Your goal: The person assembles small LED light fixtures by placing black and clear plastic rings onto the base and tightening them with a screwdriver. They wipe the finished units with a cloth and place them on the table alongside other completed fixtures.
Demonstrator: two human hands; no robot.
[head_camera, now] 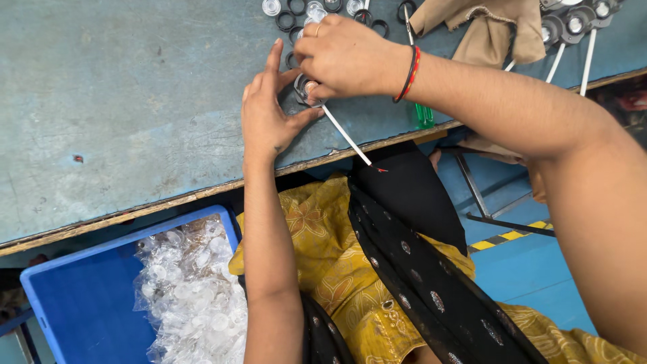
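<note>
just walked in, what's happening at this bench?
A seated person works at a worn blue-grey tabletop. The right hand presses on a small round black-and-clear part with a thin white stem, while the left hand braces it from the side. More loose black rings and clear caps lie above. A blue plastic crate of clear caps sits below the edge.

A worn blue-grey workbench point(121, 101) with a chipped front edge carries, at its far edge, loose black rings point(286, 20) and clear caps point(271, 7), with a tan cloth point(485, 27) to their right and assembled pieces on white tubes point(569, 34) just beyond the cloth.
</note>
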